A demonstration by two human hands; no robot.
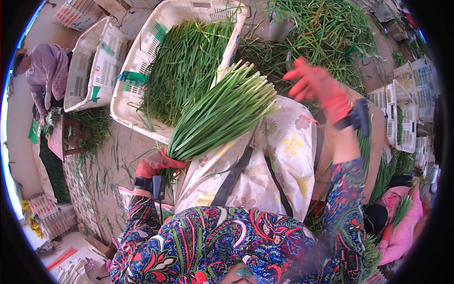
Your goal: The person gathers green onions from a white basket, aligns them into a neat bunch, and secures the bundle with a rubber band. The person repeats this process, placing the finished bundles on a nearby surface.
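Observation:
Wearing a red glove, my left hand point(156, 164) grips the leafy end of a large bunch of garlic chives point(220, 113). The bunch lies tilted across my lap and over the near rim of a white plastic crate point(122, 96), its pale cut ends pointing up and right. My right hand point(315, 87), also in a red glove and blurred, is raised to the right of those cut ends. Its fingers are spread and hold nothing that I can see. A pale flowered apron point(291, 142) covers my lap under the bunch.
More chives point(188, 67) fill the crate. A heap of loose chives point(330, 35) lies at the far right. A second white crate point(110, 64) stands left, near a person point(49, 74) bending over a low table point(56, 138). Another person in pink point(400, 220) sits at right.

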